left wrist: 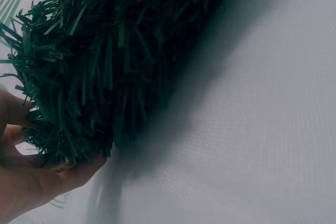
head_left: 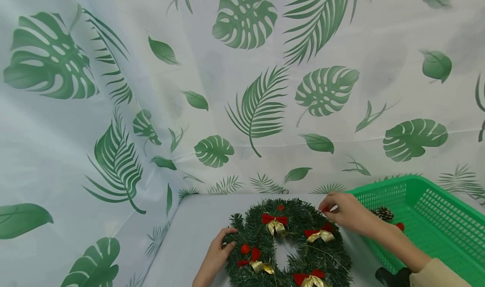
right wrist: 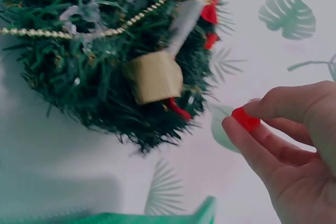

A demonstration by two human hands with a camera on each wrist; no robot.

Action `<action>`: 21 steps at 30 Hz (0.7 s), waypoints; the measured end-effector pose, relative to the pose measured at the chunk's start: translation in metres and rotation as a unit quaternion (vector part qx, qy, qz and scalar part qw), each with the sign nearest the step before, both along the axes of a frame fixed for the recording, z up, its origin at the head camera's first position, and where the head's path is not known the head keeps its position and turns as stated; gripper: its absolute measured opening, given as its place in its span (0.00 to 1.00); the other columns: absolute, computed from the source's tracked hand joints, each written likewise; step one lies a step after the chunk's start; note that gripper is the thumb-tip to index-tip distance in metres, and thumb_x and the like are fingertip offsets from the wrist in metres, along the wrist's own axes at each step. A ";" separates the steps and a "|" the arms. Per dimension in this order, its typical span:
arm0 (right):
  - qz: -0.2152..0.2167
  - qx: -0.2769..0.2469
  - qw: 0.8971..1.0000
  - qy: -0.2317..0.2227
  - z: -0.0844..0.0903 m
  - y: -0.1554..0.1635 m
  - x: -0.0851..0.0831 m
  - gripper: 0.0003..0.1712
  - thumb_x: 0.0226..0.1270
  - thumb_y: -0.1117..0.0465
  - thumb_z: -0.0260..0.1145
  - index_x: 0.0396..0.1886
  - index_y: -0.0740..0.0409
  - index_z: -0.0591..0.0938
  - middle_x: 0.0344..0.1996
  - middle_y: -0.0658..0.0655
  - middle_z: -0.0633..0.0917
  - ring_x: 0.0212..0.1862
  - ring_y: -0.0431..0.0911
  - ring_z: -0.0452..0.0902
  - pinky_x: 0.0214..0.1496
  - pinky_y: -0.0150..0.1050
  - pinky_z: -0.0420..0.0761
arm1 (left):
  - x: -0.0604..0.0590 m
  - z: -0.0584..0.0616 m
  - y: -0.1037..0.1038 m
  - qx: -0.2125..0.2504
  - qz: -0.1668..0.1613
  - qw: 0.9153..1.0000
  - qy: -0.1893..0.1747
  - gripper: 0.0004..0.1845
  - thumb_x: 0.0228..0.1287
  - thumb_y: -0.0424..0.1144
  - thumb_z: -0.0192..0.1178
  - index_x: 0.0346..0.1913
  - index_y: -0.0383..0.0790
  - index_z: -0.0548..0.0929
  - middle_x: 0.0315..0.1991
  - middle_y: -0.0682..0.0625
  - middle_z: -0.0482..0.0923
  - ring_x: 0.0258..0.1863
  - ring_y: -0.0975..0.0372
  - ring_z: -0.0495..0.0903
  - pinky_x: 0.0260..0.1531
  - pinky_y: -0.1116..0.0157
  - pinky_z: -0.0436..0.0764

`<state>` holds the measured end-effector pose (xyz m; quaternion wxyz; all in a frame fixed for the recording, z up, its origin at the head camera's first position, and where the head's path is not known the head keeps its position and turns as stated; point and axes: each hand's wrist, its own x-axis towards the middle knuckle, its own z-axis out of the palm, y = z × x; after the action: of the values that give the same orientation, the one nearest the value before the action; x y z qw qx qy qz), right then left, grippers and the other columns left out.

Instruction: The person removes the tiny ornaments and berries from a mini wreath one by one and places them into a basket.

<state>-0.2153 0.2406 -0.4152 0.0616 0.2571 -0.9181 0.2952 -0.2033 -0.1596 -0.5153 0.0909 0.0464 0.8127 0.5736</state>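
A green artificial wreath [head_left: 261, 213] with red-and-gold bows [head_left: 275, 223] and red pom-poms [head_left: 245, 249] lies on the white surface. My left hand [head_left: 217, 253] grips its left edge; in the left wrist view the fingers curl around the green tinsel tips [left wrist: 68, 119]. Between thumb and fingers, my right hand [head_left: 350, 213] pinches a small red pom-pom [right wrist: 245, 119], just off the wreath's upper right edge. The right wrist view shows that pom-pom apart from the foliage, partly covered by the fingertips. A thin gold bead chain [right wrist: 113, 31] runs across the wreath.
A green plastic basket [head_left: 443, 232] stands at the right, holding pine cones [head_left: 384, 213] and a red pom-pom [head_left: 400, 226]. A dark object [head_left: 394, 277] lies partly under the right forearm. White cloth with green leaf prints [head_left: 242, 110] hangs behind and at the left.
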 end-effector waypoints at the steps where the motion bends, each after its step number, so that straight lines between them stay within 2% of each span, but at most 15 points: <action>1: -0.007 -0.002 1.000 -0.003 0.001 0.003 0.002 0.08 0.60 0.73 0.72 0.37 0.59 0.88 0.35 0.51 0.85 0.35 0.41 0.83 0.34 0.33 0.83 | 0.000 -0.001 0.000 0.002 -0.001 1.000 -0.003 0.19 0.74 0.31 0.59 0.64 0.41 0.77 0.74 0.32 0.65 0.68 0.38 0.70 0.52 0.49 0.80; 6: -0.043 -0.011 0.999 -0.010 0.008 0.018 0.007 0.08 0.62 0.71 0.72 0.38 0.55 0.89 0.38 0.50 0.87 0.38 0.43 0.85 0.36 0.34 0.84 | 0.000 -0.003 0.002 0.011 -0.004 1.000 -0.013 0.19 0.74 0.31 0.58 0.65 0.41 0.76 0.74 0.32 0.64 0.66 0.40 0.74 0.50 0.50 0.80; 10: -0.067 -0.010 0.998 0.004 0.012 0.032 0.011 0.08 0.62 0.69 0.73 0.39 0.53 0.89 0.39 0.51 0.87 0.41 0.47 0.87 0.36 0.33 0.83 | -0.002 -0.001 0.004 0.012 -0.004 1.000 -0.011 0.19 0.74 0.32 0.58 0.65 0.41 0.76 0.74 0.33 0.65 0.64 0.42 0.75 0.49 0.50 0.79; 15: -0.096 -0.005 0.995 0.012 0.011 0.051 0.018 0.09 0.62 0.67 0.75 0.41 0.54 0.89 0.41 0.53 0.89 0.42 0.46 0.87 0.37 0.33 0.84 | -0.001 -0.001 0.005 0.011 -0.004 1.000 -0.009 0.19 0.74 0.32 0.58 0.65 0.42 0.77 0.74 0.33 0.65 0.68 0.39 0.71 0.53 0.48 0.80; 21: -0.123 0.013 0.992 -0.003 0.010 0.073 0.019 0.09 0.63 0.63 0.75 0.43 0.54 0.90 0.41 0.53 0.89 0.41 0.42 0.86 0.36 0.36 0.84 | 0.000 -0.001 0.002 0.005 0.001 1.000 -0.012 0.19 0.75 0.33 0.58 0.66 0.41 0.76 0.74 0.33 0.64 0.70 0.37 0.68 0.54 0.46 0.79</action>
<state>-0.1960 0.3141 -0.4051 0.0916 0.1418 -0.9467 0.2745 -0.2033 -0.1575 -0.5158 0.0994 0.0391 0.8086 0.5786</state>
